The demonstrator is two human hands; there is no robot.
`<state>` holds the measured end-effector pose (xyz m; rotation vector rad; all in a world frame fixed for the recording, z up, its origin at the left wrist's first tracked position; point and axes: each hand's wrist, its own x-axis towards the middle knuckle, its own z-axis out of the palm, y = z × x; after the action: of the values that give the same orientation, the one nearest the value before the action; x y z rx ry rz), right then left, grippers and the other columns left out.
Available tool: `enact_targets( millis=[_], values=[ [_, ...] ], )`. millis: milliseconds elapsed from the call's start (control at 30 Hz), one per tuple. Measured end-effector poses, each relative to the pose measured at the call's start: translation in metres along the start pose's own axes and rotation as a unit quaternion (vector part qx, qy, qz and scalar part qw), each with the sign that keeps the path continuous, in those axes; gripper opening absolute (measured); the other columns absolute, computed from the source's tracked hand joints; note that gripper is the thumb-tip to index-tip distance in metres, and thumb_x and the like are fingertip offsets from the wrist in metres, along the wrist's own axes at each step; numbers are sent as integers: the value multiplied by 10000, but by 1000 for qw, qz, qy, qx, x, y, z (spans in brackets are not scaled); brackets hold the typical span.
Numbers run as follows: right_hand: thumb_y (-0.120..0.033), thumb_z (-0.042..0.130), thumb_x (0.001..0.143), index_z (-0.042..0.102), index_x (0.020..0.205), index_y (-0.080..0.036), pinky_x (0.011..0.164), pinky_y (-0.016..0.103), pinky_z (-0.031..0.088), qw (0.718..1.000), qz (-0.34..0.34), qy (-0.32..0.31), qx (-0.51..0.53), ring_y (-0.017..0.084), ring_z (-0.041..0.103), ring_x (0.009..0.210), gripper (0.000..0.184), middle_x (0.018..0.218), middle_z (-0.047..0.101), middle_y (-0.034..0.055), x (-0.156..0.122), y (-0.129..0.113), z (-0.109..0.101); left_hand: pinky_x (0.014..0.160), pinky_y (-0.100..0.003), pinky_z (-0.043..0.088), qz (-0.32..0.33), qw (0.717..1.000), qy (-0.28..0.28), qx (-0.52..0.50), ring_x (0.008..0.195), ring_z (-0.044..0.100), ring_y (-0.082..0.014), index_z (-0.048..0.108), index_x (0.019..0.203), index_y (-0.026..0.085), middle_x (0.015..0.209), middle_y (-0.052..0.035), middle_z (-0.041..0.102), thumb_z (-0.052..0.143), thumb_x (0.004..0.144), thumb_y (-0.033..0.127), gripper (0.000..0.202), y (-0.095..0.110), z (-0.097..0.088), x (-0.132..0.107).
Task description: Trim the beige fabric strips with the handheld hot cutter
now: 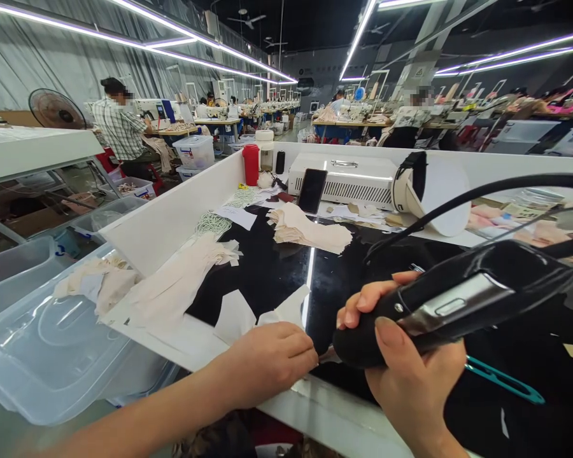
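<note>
My right hand (pixel 410 356) is wrapped round a black corded handheld tool (pixel 458 305) with a silver plate on its side; its exact kind is not clear. The tool's rounded end hangs low over the black glossy work surface (pixel 363 273). Just left of that end, my left hand (pixel 272 356) rests at the near edge, fingers closed in a pinch. Whatever lies under those fingertips is mostly hidden; a small pinkish scrap (pixel 329 356) shows beside them. Pale cut pieces (pixel 286 308) lie right behind my left hand. A turquoise slender tool (pixel 506 380) lies to the right.
Stacked cream fabric pieces (pixel 310 228) and a larger pile (pixel 172 280) lie on the table. Behind stand a phone (pixel 312 191), a white vented box (pixel 344 175) and a red cup (pixel 251 165). A clear plastic bin (pixel 52 337) is at left. People sit at machines beyond.
</note>
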<state>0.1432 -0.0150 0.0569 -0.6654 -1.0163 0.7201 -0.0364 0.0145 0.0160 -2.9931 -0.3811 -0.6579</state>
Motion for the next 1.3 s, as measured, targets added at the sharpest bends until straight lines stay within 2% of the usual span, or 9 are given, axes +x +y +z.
enact_targets(
  millis=[200, 400, 600, 1000, 1300],
  values=[
    [-278, 806, 921, 603, 1206, -280, 588, 336, 598, 1000, -2, -8, 1, 161, 658, 671, 350, 861, 665, -22, 0, 1, -1, 1030, -298, 579, 30, 999, 21, -36, 1006, 707, -181, 690, 1066, 97, 1014, -81, 753, 438, 1119, 87, 258, -7, 5, -4],
    [-274, 803, 925, 607, 1210, -285, 529, 301, 569, 1000, -2, -6, 4, 159, 656, 665, 345, 858, 659, -21, 0, 0, -1, 1013, -298, 584, 18, 999, 14, -45, 1019, 713, -189, 678, 1108, 95, 1014, -86, 746, 467, 1113, 103, 211, -11, 5, -9],
    [-276, 796, 931, 606, 1218, -285, 586, 326, 596, 1000, -11, -9, 0, 157, 651, 673, 344, 859, 651, -26, -1, 0, -1, 985, -295, 572, 0, 998, 24, -54, 991, 712, -187, 652, 1208, 107, 1006, -71, 742, 503, 1098, 95, 186, -12, 1, -11],
    [-278, 802, 915, 609, 1203, -276, 608, 336, 608, 1000, -3, -2, -5, 162, 653, 666, 347, 846, 662, -22, -1, -4, -1, 984, -294, 547, -7, 998, 37, -45, 958, 682, -171, 671, 1149, 122, 989, -63, 722, 533, 1101, 128, 146, -10, -2, -12],
    [-311, 886, 809, 640, 1108, -269, 545, 318, 590, 999, 3, 51, 5, 163, 625, 595, 389, 762, 670, -40, 11, -7, 9, 1055, -365, 543, -46, 998, 30, -36, 1006, 678, -195, 706, 1198, 180, 1116, -98, 700, 537, 1100, 183, 195, -7, 3, -20]
  ],
)
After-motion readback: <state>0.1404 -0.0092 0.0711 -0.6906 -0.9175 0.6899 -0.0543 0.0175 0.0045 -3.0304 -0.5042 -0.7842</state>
